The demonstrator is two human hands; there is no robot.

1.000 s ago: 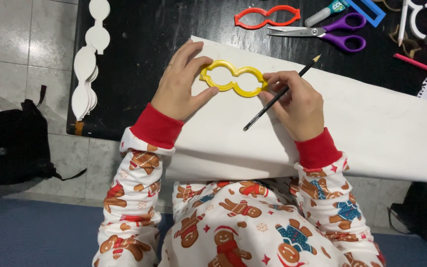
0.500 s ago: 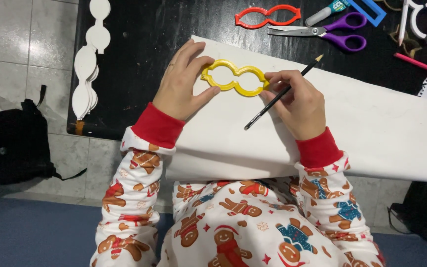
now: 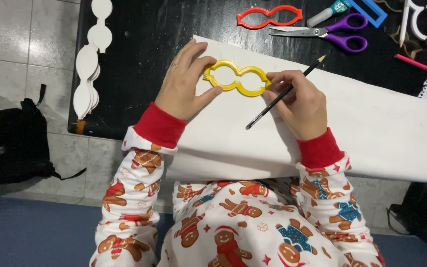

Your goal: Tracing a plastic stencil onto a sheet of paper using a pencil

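Observation:
A yellow figure-eight stencil point(image 3: 236, 78) lies on a large white paper sheet point(image 3: 371, 123) spread over a black table point(image 3: 139, 39). My left hand point(image 3: 186, 81) presses the stencil's left end down with fingers and thumb. My right hand point(image 3: 297, 101) pinches the stencil's right end and holds a black pencil point(image 3: 283, 94), which slants with its tip pointing up and to the right, away from the paper.
A red stencil point(image 3: 268, 16), purple-handled scissors point(image 3: 324, 33) and a glue stick point(image 3: 328, 11) lie at the table's far side. White cut-out shapes point(image 3: 91, 59) are stacked along the left edge. A pink pencil point(image 3: 421, 66) lies at right. A black bag point(image 3: 11, 143) sits on the floor.
Both hands stay on the yellow stencil with only slight shifts; the pencil keeps its slant.

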